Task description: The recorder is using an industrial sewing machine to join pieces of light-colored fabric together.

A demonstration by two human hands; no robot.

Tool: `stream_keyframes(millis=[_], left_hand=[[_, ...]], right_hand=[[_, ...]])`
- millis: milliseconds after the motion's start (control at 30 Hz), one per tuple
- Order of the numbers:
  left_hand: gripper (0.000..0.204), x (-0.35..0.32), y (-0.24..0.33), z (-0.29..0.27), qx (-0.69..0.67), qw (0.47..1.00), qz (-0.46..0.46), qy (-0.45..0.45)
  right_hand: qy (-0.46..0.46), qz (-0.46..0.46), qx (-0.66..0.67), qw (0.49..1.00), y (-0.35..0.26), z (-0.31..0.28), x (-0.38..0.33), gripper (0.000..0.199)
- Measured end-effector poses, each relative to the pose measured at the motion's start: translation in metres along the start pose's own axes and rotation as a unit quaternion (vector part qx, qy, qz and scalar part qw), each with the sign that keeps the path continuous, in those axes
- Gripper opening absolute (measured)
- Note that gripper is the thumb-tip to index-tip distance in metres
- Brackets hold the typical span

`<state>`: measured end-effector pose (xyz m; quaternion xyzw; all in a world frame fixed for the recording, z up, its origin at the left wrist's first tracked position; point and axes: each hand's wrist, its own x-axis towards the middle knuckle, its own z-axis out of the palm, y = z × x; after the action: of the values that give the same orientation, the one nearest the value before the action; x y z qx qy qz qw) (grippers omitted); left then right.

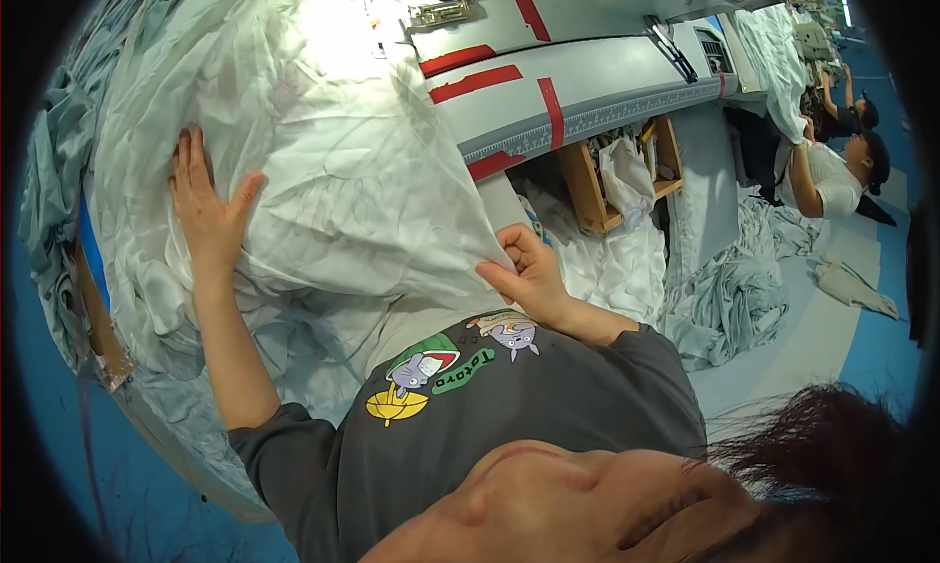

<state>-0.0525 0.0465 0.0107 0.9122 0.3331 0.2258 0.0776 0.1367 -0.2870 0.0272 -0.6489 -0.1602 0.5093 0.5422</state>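
Observation:
A large sheet of thin white fabric [343, 162] spreads in loose folds over the sewing table and hangs down in front of me. Its far part runs up to the needle area of a sewing machine [441, 13], under a bright lamp. My left hand [211, 211] lies flat on the left part of the cloth, fingers and thumb apart. At the cloth's right-hand corner my right hand [529, 274] pinches the edge between thumb and curled fingers, drawing it fairly taut. Glare washes out the fabric right at the needle.
Red tape strips [477, 81] and a ruler scale [607, 113] mark the table. Slim dark tools [671, 49] lie farther right. Below sits an open wooden drawer [590, 186] with cloth in it. Pale fabric heaps [734, 289] lie right, grey-green cloth [59, 211] left. Two people work at far right.

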Motion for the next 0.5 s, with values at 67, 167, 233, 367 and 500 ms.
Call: stream_keyframes(millis=[67,167,233,367,500], left_hand=[[0.087,0.007,-0.002,0.002,0.011,1.000,0.001,-0.010],[0.086,0.017,-0.010,0.005,0.023,1.000,-0.002,-0.017],[0.086,0.023,-0.013,0.008,0.026,0.999,-0.006,-0.019],[0.086,0.040,-0.014,0.013,0.026,0.999,-0.020,-0.026],[0.087,0.062,-0.020,0.017,0.004,0.999,-0.034,-0.032]], right_hand=[[0.005,0.005,0.004,1.000,0.000,0.000,0.004,0.026],[0.010,-0.041,-0.047,0.998,-0.004,-0.001,0.015,0.028],[0.000,-0.072,-0.063,0.995,-0.009,-0.001,0.024,0.030],[0.008,-0.094,-0.076,0.993,-0.021,0.000,0.043,0.031],[0.008,-0.132,-0.087,0.987,-0.028,0.001,0.067,0.032]])
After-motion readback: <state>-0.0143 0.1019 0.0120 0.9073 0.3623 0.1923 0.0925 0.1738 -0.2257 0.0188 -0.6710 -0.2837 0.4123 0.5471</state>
